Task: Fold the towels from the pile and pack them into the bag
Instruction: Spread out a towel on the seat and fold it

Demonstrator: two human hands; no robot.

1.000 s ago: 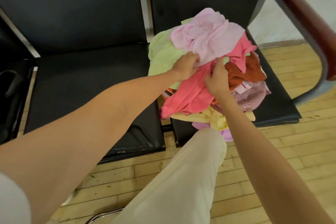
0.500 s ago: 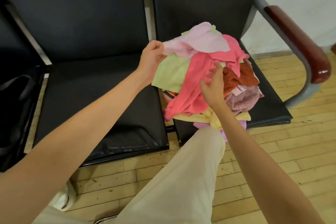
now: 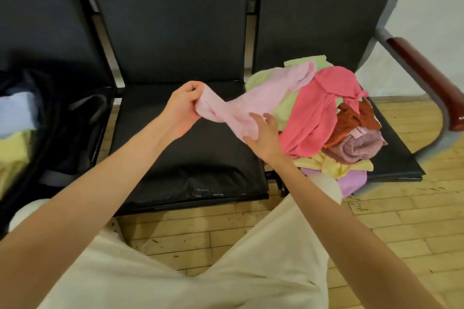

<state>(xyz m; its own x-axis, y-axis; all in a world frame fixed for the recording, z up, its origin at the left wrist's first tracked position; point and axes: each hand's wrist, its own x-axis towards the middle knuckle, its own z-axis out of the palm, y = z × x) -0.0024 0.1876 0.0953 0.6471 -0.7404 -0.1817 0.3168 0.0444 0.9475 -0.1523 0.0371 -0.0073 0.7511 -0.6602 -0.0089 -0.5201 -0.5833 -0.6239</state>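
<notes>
Far left: dark bag (image 3: 62, 130) on the leftmost seat, mouth open, something pale blue and yellow showing at the frame edge, too blurry to say more.

Next over, middle seat (image 3: 190, 148), black and shiny, nothing lying flat on it, just the cloth hanging above.

Left hand (image 3: 182, 105) up over that seat, fingers (image 3: 193, 89) curled tight, pinching one end of the light pink towel (image 3: 253, 100). Towel stretched out like a rope, long axis running from lower left up to the right, near end bunched in the left fingers, far end pointing up-right and draped on top of the pile (image 3: 334, 120). Sags a bit in the middle.

Right hand (image 3: 265, 137) just under the sagging middle, fingers spread and mostly straight, touching the lower edge of the pink towel, not gripping it as far as can be seen.

Pile on the right seat (image 3: 399, 163): light green towel (image 3: 286, 105) under the pink one, hot pink towel (image 3: 316, 118) draped down the front, rust-red (image 3: 351, 120), mauve knit-looking (image 3: 356, 148), yellow (image 3: 331, 164) and lilac (image 3: 351, 179) at the bottom, lilac one hanging off the front edge. Wooden armrest (image 3: 426, 75) far right.

Compared with half a second back: left hand was right by the pile's left edge, holding the pink towel bunched on top; now pulled well left over the middle seat, towel drawn out long. Right hand was pressed into the hot pink towel, now off it and on the light pink one.
</notes>
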